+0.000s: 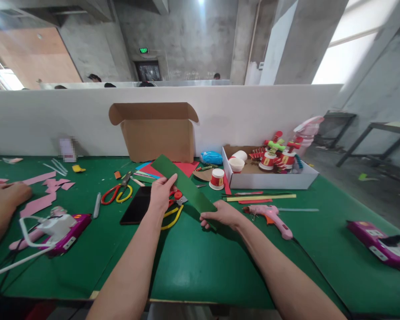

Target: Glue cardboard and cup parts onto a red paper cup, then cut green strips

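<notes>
Stretching between both hands in the head view, a green strip [186,185] runs slantwise, its long axis going from far left to near right. The left hand [162,192] pinches its near-side edge towards the far end, thumb on top; the right hand [225,214] grips the near right end between thumb and fingers. Both touch it, so neither is nearer, though the right sits closer to the near edge of the table. The strip appears raised above the green tabletop [200,271].

Just left of the strip, by the left hand, lie a dark flat device [135,206] and a yellow-handled cutting tool [178,218]. Farther off to the right stand a paper cup [216,179] and a white box [273,181]; a pink glue gun [269,215] lies right of the right hand. At far left rests another person's hand [12,195]. A white partition [253,118] closes the far side, with a grey concrete wall [200,40] behind.
</notes>
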